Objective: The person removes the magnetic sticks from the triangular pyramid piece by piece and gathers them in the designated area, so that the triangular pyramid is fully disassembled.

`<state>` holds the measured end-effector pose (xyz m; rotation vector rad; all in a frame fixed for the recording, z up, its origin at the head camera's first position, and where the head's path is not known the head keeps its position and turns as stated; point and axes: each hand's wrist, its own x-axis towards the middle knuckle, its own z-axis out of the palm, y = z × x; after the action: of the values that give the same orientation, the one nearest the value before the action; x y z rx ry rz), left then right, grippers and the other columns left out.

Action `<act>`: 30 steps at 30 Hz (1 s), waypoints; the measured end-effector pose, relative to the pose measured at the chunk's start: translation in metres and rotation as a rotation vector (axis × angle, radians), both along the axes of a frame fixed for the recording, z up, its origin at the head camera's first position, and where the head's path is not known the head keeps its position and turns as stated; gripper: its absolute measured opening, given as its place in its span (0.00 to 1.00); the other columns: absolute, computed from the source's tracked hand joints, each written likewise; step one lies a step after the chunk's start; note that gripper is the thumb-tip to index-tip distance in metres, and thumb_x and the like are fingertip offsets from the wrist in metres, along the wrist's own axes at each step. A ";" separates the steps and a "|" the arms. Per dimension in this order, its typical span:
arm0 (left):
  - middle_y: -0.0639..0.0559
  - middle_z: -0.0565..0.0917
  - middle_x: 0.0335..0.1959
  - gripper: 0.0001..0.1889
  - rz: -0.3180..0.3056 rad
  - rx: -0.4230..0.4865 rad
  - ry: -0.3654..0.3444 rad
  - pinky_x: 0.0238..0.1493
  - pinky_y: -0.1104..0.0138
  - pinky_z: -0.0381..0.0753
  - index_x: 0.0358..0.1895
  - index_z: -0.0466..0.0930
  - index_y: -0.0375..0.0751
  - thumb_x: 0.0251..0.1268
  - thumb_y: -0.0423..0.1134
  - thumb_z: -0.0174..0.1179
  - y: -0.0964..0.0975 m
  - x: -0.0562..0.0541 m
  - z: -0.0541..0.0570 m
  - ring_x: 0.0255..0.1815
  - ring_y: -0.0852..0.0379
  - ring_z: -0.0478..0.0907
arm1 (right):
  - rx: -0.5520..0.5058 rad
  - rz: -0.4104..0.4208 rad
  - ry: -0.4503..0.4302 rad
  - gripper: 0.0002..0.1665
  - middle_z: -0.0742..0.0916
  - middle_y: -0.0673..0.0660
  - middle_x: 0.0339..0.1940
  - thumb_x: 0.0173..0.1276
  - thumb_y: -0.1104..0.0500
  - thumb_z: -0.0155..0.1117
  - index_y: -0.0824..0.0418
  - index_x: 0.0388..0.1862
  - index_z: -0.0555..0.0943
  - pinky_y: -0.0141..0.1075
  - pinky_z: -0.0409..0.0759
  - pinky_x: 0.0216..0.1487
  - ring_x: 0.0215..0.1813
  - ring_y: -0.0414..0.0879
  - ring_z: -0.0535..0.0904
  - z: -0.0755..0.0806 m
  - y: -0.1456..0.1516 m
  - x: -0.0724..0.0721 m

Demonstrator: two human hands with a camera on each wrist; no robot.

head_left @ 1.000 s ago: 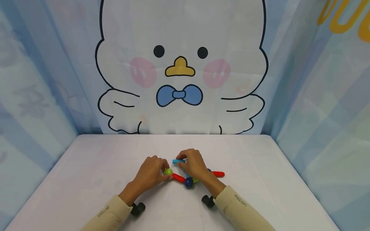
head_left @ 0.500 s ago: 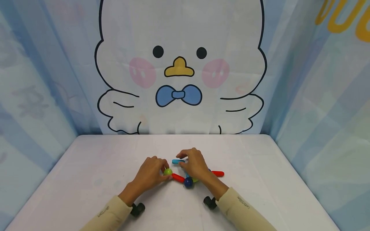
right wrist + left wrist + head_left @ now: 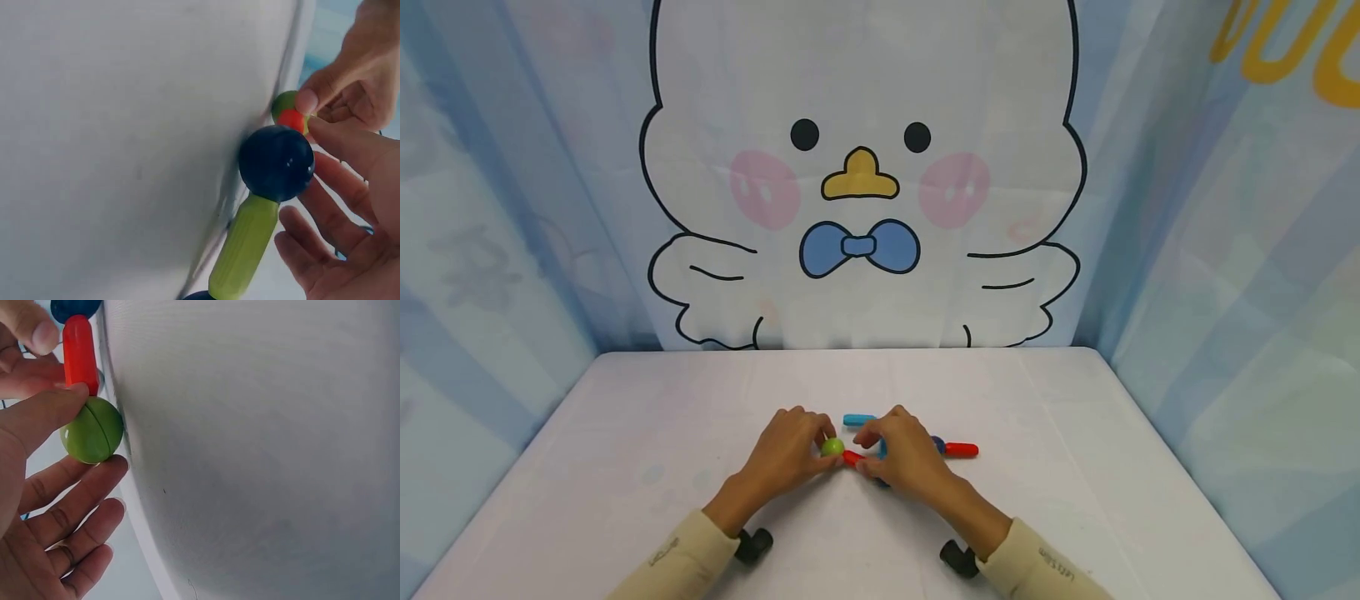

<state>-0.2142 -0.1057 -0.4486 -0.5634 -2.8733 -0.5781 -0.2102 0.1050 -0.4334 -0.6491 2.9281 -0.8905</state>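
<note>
In the head view my left hand (image 3: 784,448) pinches a lime-green ball (image 3: 832,447) between thumb and fingertips. A red rod (image 3: 80,353) joins that ball to a dark blue ball (image 3: 276,164). Around this rod my right hand (image 3: 912,454) is spread, thumb on one side and fingers on the other; the left wrist view shows a gap between thumb and rod. From the dark blue ball a lime-green rod (image 3: 244,249) runs to another blue ball (image 3: 200,295). Behind the right hand lies a light blue rod (image 3: 859,420). The right hand hides the middle of the chain.
Right of the right hand, a second red rod (image 3: 961,450) meets a blue ball (image 3: 938,444). Another light blue piece (image 3: 882,449) shows between the fingers. The white table (image 3: 700,392) ends at a cartoon-printed curtain. A black wrist camera (image 3: 958,558) hangs below each wrist.
My right hand has left the light blue rod and come nearer, down to the red rod. The light blue rod stays lying behind. The left hand keeps its pinch on the green ball.
</note>
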 end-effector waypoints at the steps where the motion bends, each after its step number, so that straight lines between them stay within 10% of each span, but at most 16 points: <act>1: 0.59 0.85 0.28 0.16 -0.001 0.000 0.004 0.45 0.62 0.73 0.40 0.87 0.47 0.54 0.48 0.83 0.000 0.000 0.000 0.33 0.62 0.70 | 0.015 0.008 0.013 0.14 0.91 0.47 0.41 0.63 0.56 0.82 0.53 0.48 0.92 0.35 0.81 0.50 0.50 0.44 0.77 -0.001 0.000 0.001; 30: 0.56 0.87 0.27 0.16 0.115 0.029 0.057 0.47 0.59 0.74 0.37 0.86 0.46 0.55 0.48 0.82 -0.010 -0.004 0.004 0.33 0.58 0.72 | 0.019 0.003 0.061 0.10 0.92 0.47 0.34 0.62 0.60 0.83 0.56 0.42 0.92 0.35 0.77 0.47 0.44 0.40 0.74 -0.007 -0.003 0.001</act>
<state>-0.2183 -0.1162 -0.4447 -0.4003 -2.8168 -0.5746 -0.2089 0.1022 -0.4402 -0.6911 2.9841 -0.8568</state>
